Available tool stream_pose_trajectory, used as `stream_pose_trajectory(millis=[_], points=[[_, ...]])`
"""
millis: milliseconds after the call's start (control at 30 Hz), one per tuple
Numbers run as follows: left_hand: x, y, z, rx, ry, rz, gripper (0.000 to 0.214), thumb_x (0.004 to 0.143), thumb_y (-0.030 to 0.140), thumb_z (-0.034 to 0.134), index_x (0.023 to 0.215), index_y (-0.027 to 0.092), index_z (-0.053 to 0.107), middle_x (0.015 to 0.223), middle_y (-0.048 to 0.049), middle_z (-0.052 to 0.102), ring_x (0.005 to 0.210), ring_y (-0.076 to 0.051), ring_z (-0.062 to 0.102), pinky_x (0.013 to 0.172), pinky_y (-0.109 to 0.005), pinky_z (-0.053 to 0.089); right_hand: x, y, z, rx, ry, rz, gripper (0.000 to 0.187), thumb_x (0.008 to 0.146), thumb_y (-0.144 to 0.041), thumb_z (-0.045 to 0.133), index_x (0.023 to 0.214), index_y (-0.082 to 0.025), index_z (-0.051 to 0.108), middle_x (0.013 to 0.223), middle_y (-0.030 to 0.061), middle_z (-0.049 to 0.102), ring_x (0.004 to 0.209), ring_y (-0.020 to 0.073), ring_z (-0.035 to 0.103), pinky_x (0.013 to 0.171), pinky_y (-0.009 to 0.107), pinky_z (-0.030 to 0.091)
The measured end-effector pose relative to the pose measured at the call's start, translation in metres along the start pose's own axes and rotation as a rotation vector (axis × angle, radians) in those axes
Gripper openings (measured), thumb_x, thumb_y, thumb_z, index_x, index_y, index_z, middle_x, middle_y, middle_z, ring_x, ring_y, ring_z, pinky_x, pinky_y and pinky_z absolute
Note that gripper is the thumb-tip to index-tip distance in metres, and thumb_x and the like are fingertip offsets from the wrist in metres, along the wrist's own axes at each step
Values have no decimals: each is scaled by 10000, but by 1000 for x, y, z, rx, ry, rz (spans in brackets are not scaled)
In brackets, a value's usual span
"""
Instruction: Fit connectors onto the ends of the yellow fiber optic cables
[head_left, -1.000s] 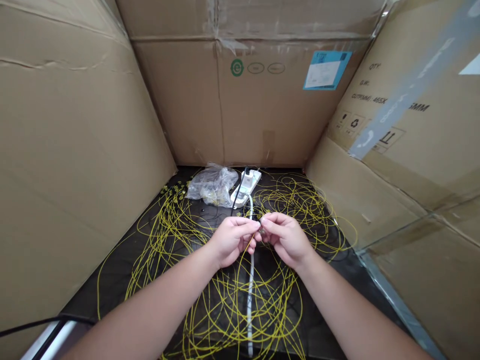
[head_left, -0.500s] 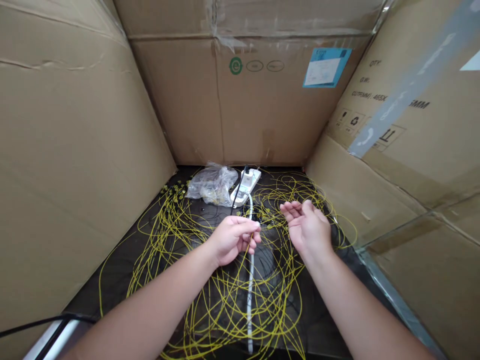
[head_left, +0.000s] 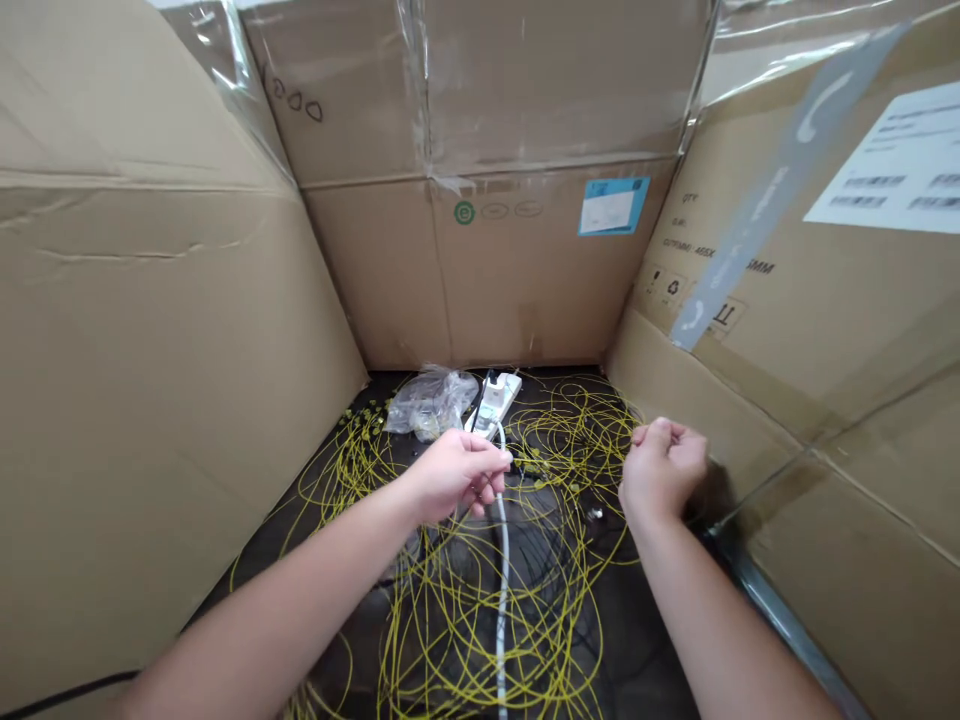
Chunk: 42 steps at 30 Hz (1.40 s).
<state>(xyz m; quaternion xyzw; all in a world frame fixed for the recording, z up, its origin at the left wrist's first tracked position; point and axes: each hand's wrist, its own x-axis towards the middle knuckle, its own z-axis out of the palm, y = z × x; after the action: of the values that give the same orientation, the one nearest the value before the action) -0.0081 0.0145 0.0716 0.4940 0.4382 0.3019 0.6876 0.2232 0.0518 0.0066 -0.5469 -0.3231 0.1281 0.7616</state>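
**Grips over yellow fibre tangle**

Cardboard boxes (head_left: 150,350) wall in the table (head_left: 622,640) on three sides. Yellow fibre tangle (head_left: 450,620) covers most of the table, from far edge to near edge. White cable (head_left: 501,600) runs down the middle of it. Your left grip (head_left: 454,478) is pinched tight just beside that cable; what it nips is too small to tell. Your right grip (head_left: 664,472) is clenched in a fist near the right edge. Plastic bag (head_left: 431,403) and power strip (head_left: 501,395) lie at the far edge.

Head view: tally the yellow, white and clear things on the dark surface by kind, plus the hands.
Yellow cable tangle: 1 (strands too many to count)
White cord: 1
White power strip: 1
Clear plastic bag: 1
Hands: 2, left hand and right hand
Total: 6
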Motion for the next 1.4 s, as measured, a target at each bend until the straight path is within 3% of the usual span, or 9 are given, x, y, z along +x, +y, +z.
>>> stream_pose_trajectory(millis=[100,167,400,567,800,967,1100,1300,1400], points=[[-8,21,-9,76,50,37,218,683,305,673,586,128,592,530,-30,580,373,-70,487,314,-170,363,5,1,-3,-154,79,-159,118,818,-289,465,827,-197,390,588,-25,498,536,138,538,564,291,454],[-15,35,-17,132,88,66,212,674,306,680,590,127,603,535,-37,584,374,-72,489,315,-172,358,8,1,-5,-211,64,-196,114,815,-291,451,829,-202,381,590,-14,497,539,159,548,571,311,460],[-44,90,-47,287,263,174,163,660,256,700,621,114,628,518,-56,580,373,-83,488,334,-183,335,14,10,-7,-433,96,-256,82,809,-244,417,863,-185,433,607,41,561,586,215,596,624,346,456],[-69,121,-68,344,363,289,139,754,173,609,716,39,603,520,-26,582,441,-47,499,457,-145,313,17,16,-9,-520,105,-235,123,796,-237,426,885,-172,480,640,68,595,638,238,598,632,350,439],[-97,139,-80,392,441,336,147,788,148,549,722,19,576,508,23,571,449,-10,486,511,-128,276,24,19,-12,-569,139,-204,124,776,-228,446,865,-168,508,686,99,592,662,257,580,615,355,414],[-99,130,-87,386,476,311,153,783,158,550,726,24,599,527,12,584,450,-13,497,495,-126,287,23,9,-14,-599,152,-186,149,781,-244,454,877,-162,533,715,107,595,656,256,564,595,355,402],[-82,100,-70,358,446,227,167,695,239,667,648,85,623,513,-37,587,384,-60,480,367,-152,318,-5,-9,-7,-456,-63,-348,208,812,-346,469,838,-153,542,700,78,577,617,202,540,594,321,413],[-48,47,-14,263,233,87,222,662,325,689,608,129,598,544,-35,580,385,-75,487,316,-173,354,-63,-46,-6,-118,-778,-502,123,821,-285,510,890,-196,557,764,38,579,603,144,515,579,271,418],[-39,27,3,215,186,75,259,677,353,670,601,122,580,541,-20,566,385,-70,480,310,-168,359,-70,-52,-9,-73,-950,-506,130,821,-265,515,930,-207,557,767,37,557,633,151,509,577,275,413]])
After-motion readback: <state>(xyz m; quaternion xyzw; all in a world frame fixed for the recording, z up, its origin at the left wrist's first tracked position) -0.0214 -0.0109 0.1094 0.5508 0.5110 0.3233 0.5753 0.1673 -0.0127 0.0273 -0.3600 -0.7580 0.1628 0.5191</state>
